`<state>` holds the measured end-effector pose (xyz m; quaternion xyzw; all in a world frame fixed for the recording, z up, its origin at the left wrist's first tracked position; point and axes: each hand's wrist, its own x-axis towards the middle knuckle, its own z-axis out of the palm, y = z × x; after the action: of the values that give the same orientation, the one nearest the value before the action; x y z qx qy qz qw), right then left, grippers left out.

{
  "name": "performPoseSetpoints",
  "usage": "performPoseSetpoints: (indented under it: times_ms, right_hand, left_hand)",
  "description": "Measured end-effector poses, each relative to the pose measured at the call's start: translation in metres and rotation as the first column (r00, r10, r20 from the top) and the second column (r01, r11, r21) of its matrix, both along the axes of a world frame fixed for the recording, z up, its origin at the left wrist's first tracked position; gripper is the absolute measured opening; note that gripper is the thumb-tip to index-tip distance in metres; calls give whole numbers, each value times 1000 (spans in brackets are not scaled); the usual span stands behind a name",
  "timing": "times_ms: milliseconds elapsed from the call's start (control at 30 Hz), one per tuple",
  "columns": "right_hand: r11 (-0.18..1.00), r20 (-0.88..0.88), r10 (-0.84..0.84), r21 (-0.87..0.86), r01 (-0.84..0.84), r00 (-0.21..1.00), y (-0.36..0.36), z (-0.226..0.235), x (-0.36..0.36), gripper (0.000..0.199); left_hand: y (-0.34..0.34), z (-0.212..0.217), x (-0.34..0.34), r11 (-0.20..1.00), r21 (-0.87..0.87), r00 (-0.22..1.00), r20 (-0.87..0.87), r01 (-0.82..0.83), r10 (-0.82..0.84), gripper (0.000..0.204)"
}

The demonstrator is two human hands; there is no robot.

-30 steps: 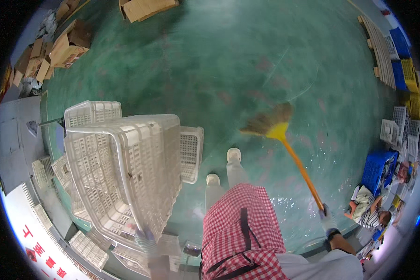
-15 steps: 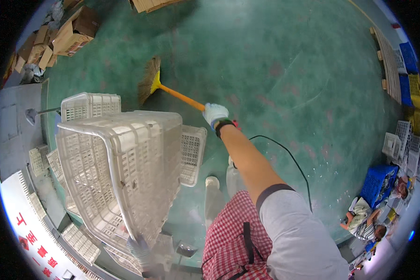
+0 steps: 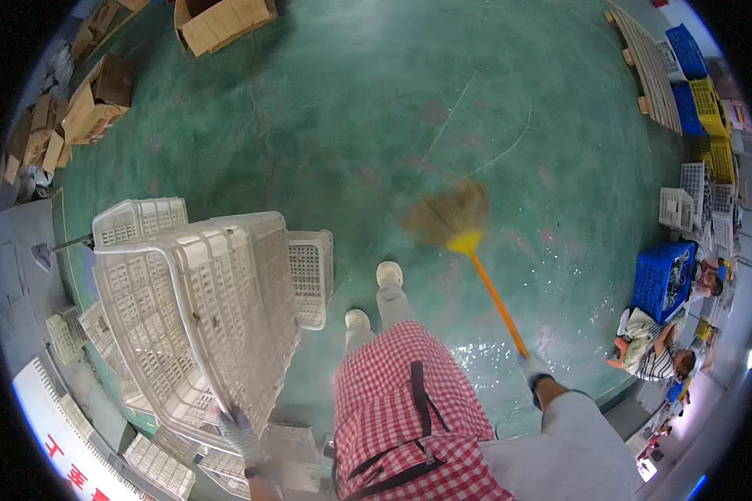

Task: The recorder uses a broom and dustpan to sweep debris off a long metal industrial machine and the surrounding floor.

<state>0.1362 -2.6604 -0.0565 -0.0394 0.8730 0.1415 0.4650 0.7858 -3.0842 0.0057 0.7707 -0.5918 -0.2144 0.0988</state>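
"How are things held, and where?"
"The broom (image 3: 465,241) is gripped near the end of its orange handle by the right hand (image 3: 533,366), with the fingers wrapped round it; its bristles are held out ahead and to the left of that grip. A white lattice crate (image 3: 234,301) is touched at its near edge by the left hand (image 3: 240,434) (whether the fingers are closed on it cannot be told)."

"And the room for moving?"
"Ahead of the right grip, a broad stretch of green floor (image 3: 351,142) is bordered by a wooden pallet (image 3: 646,71) on the far right and a cardboard box (image 3: 92,113) on the far left. To the right of the grip, the margin is taken up by a blue crate (image 3: 648,282) and a seated person (image 3: 656,363)."

"What is obscured?"
"The bristles and left fingers are blurred. The left forearm is cut off by the lower edge."

"Any writing?"
"Large red characters are borne by a white board (image 3: 50,422), left of the left grip, partly cut off; the box's print is too small to be read."
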Motion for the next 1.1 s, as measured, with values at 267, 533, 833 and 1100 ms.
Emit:
performPoseSetpoints:
  times_ms: [267,533,833,1100]
  right_hand:
    - [961,-38,-76,265,84,996,151,116,39,59]
    - [988,-186,-151,-62,141,971,-23,133,13,53]
    - [682,-59,416,-640,-354,908,-535,-17,-71,41]
    - [579,-161,597,-592,-561,786,-876,-103,-65,26]
  left_hand:
    - [-13,13,-57,954,-134,950,203,268,-239,18]
    - [-13,30,-85,962,-91,951,200,258,-237,21]
    - [-10,47,-79,845,263,677,510,465,-531,48]
    - [-181,80,-189,907,391,929,255,155,-269,38]
